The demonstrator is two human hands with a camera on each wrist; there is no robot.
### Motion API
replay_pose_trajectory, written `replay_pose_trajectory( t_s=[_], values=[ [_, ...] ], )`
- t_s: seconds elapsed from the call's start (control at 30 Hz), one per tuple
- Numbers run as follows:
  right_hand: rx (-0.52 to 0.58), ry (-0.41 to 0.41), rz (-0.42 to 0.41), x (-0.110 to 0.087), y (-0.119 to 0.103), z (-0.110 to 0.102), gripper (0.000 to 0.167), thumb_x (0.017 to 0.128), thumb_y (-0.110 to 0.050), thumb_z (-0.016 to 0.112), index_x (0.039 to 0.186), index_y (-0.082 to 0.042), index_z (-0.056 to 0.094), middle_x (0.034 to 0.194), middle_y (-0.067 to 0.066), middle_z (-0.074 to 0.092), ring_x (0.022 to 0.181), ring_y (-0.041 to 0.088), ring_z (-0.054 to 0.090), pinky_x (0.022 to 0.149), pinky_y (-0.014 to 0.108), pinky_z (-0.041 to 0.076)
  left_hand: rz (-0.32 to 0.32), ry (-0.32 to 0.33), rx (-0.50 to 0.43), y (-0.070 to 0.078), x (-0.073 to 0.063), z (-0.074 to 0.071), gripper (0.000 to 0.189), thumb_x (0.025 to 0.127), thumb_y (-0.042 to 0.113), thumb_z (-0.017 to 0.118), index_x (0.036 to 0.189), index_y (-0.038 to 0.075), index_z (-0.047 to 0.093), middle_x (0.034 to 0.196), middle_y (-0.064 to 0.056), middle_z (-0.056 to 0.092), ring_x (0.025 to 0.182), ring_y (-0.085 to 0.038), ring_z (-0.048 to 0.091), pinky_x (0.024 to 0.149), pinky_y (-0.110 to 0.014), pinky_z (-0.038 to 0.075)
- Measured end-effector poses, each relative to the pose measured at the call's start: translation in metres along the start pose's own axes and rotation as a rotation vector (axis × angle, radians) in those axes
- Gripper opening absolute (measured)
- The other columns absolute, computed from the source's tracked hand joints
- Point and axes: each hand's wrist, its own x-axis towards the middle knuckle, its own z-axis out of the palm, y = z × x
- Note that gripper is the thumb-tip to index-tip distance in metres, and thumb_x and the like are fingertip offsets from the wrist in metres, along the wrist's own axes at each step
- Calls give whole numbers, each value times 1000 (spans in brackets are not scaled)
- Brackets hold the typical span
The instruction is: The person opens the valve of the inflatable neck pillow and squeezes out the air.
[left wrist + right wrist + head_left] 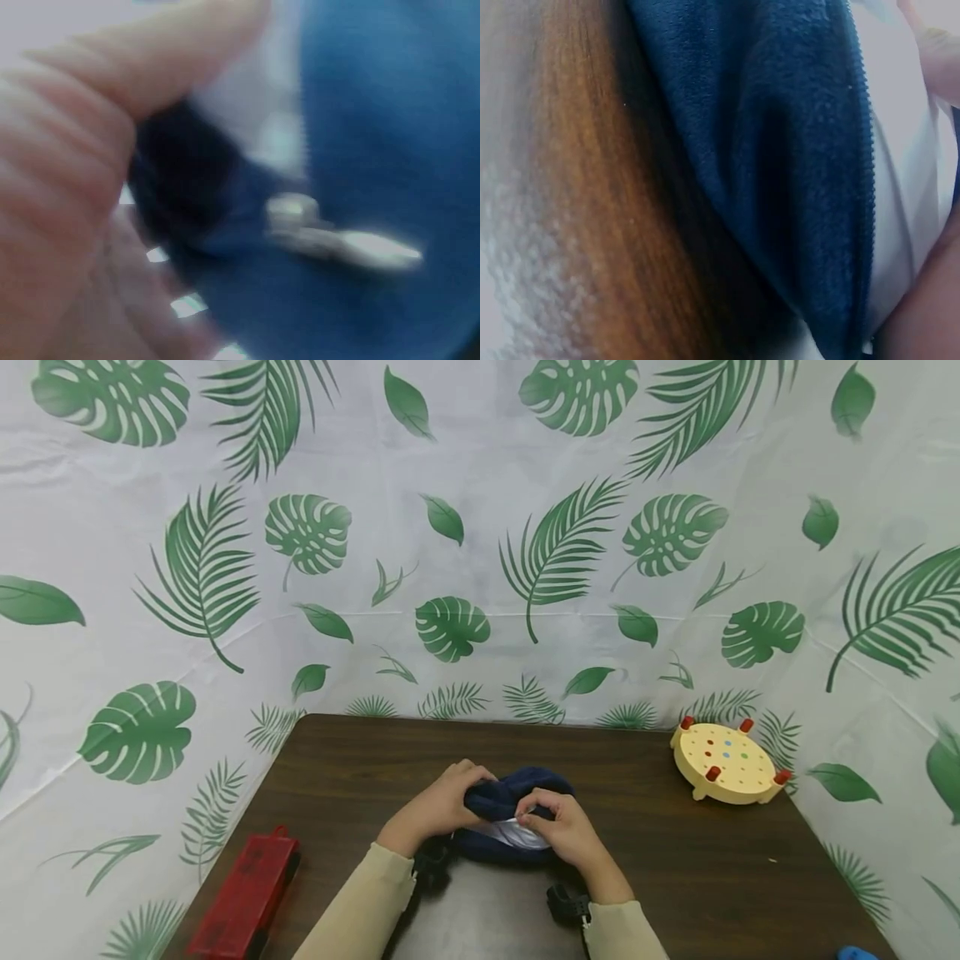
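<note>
A rounded navy plush cushion (491, 845) rests on the table, its zipper open and white material (517, 833) showing inside. My left hand (450, 800) grips its left side, thumb toward the opening. In the left wrist view a metal zipper pull (345, 238) hangs against the blue cloth, blurred. My right hand (566, 831) has its thumb and index finger brought together at the upper edge of the opening, pinching the cushion cloth there. The right wrist view shows zipper teeth (868, 187) running along the navy edge beside the white material.
On the dark wooden table (360, 760), a red toy vehicle (243, 893) lies at the left. A yellow round pegboard toy (727, 764) with red pegs stands at the back right. Part of a blue object (857, 953) shows at the lower right. A leaf-print cloth (480, 693) hangs behind.
</note>
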Motion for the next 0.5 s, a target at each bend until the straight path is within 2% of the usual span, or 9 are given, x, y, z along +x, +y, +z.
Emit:
replay_pose_trajectory(
  t_s=[0.07, 0.13, 0.23, 0.33, 0.43, 0.5],
  values=[
    [10, 23, -26, 1, -2, 0, 14, 96, -8, 81, 98, -21, 79, 92, 1, 73, 92, 11, 68, 92, 26, 53, -24, -46, -24, 12, -4, -7, 85, 82, 37, 98, 155, 22, 57, 150, -6, 57, 139, -30, 54, 117, -54, 50],
    [18, 56, -51, 2, -3, 0, 16, 95, -5, 81, 98, -21, 79, 95, 1, 72, 97, 13, 68, 94, 25, 53, -34, -112, -15, 23, -6, -8, 107, 78, 43, 100, 167, 25, 42, 168, -9, 44, 154, -35, 45, 122, -60, 44],
    [5, 113, -83, 2, -1, 0, 15, 94, -4, 81, 97, -19, 80, 111, 7, 68, 113, 23, 65, 102, 22, 49, -31, -172, 66, 33, -5, -1, 127, 73, 48, 102, 174, 29, 27, 180, -13, 26, 161, -45, 35, 125, -68, 38],
    [-28, 148, -77, -1, 1, 0, 3, 96, -11, 82, 96, -12, 79, 139, 14, 60, 135, 34, 56, 113, 21, 41, -46, -164, 162, 32, -4, 11, 139, 68, 54, 103, 176, 36, 18, 183, -16, 16, 160, -51, 35, 122, -73, 37],
    [-46, 141, -34, -3, 4, -2, 12, 97, -18, 82, 97, -6, 78, 161, 21, 48, 151, 43, 45, 118, 21, 34, -53, -139, 194, 26, -1, 21, 142, 67, 52, 104, 176, 37, 14, 183, -17, 15, 159, -51, 37, 121, -73, 38],
    [-46, 124, -2, -3, 5, -3, 14, 97, -19, 82, 98, -5, 78, 165, 22, 47, 154, 46, 43, 120, 24, 33, -50, -128, 207, 22, 1, 27, 140, 69, 52, 103, 176, 36, 15, 182, -16, 18, 158, -50, 39, 120, -72, 40]
  ],
)
